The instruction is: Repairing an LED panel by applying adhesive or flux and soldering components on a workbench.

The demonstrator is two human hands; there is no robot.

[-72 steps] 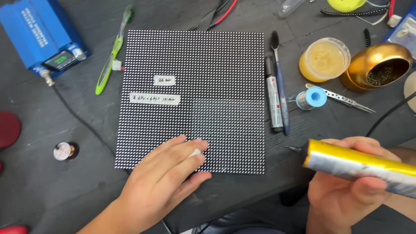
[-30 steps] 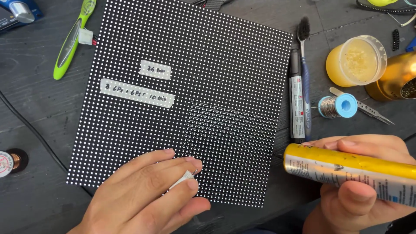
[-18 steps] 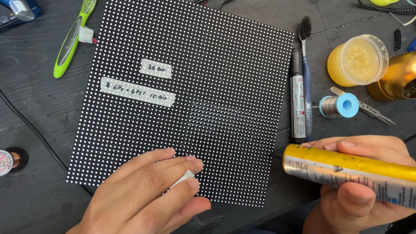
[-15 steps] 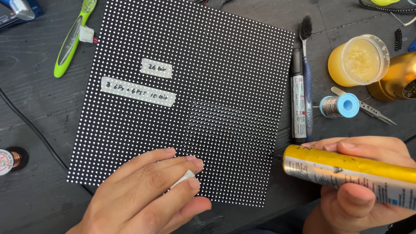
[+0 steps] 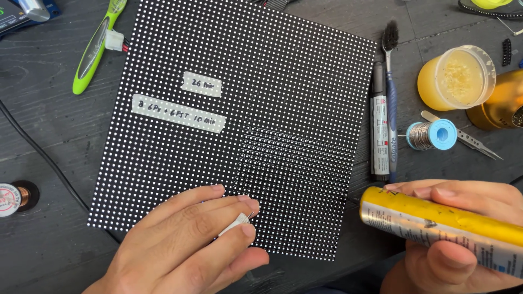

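A black panel [image 5: 261,109] covered in rows of small white dots lies flat on the dark table, with two strips of pale tape [image 5: 180,113] stuck on it. My left hand [image 5: 185,245] rests on the panel's near edge, pinching a small white piece [image 5: 235,223] between thumb and fingers. My right hand [image 5: 452,239] is at the lower right, off the panel, gripping a yellow cylindrical can [image 5: 441,223] held sideways with its silver end pointing left.
Right of the panel lie a black marker [image 5: 379,136], a toothbrush [image 5: 390,81], a blue solder spool [image 5: 433,135], tweezers [image 5: 468,144], a yellow tub [image 5: 456,77] and a gold pot [image 5: 504,106]. A green tool [image 5: 95,49] and a copper wire spool [image 5: 13,197] sit on the left.
The view closed in on the panel between the oldest frame and one second ago. Since then, both hands have stayed almost still.
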